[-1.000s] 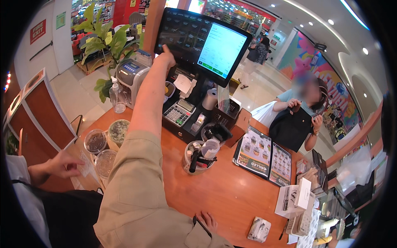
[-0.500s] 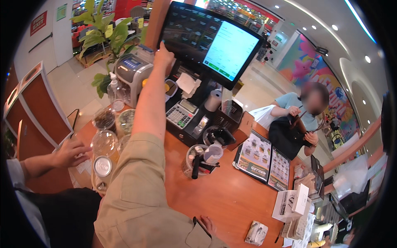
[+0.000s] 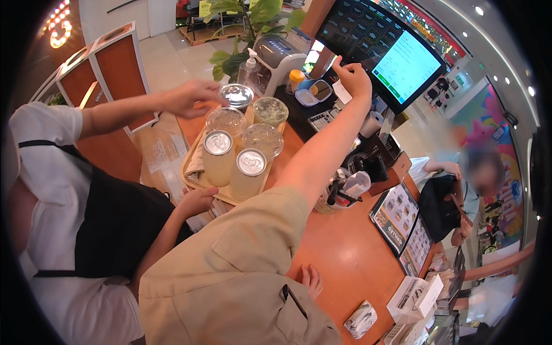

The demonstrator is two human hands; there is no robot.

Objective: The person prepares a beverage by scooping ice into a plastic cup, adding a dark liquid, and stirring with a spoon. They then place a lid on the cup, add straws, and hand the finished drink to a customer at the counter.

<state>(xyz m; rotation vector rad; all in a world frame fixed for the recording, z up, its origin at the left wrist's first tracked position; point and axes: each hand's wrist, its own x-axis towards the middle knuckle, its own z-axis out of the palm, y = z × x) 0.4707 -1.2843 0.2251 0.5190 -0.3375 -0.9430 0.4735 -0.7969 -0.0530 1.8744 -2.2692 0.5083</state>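
My left hand (image 3: pixel 351 77) is raised on an outstretched beige-sleeved arm. Its fingers are curled and one fingertip touches the dark side of the tilted touchscreen (image 3: pixel 397 57). It holds nothing. My right hand (image 3: pixel 310 280) lies flat on the orange counter (image 3: pixel 351 259) close to my chest, fingers spread and empty. Below the screen are a keypad (image 3: pixel 322 119) and a paper roll (image 3: pixel 372 123). A holder with pens (image 3: pixel 339 192) stands under my forearm.
At left a person in a white shirt and black apron holds a tray (image 3: pixel 192 172) with several lidded cups and two sealed cans (image 3: pixel 248 172), one hand on a cup (image 3: pixel 236 95). Menu cards (image 3: pixel 402 224) lie at right. A seated person is beyond the counter.
The person at left has brought the tray of drinks up beside the counter and now reaches over a cup. My left hand stays at the screen; my right hand stays on the counter.
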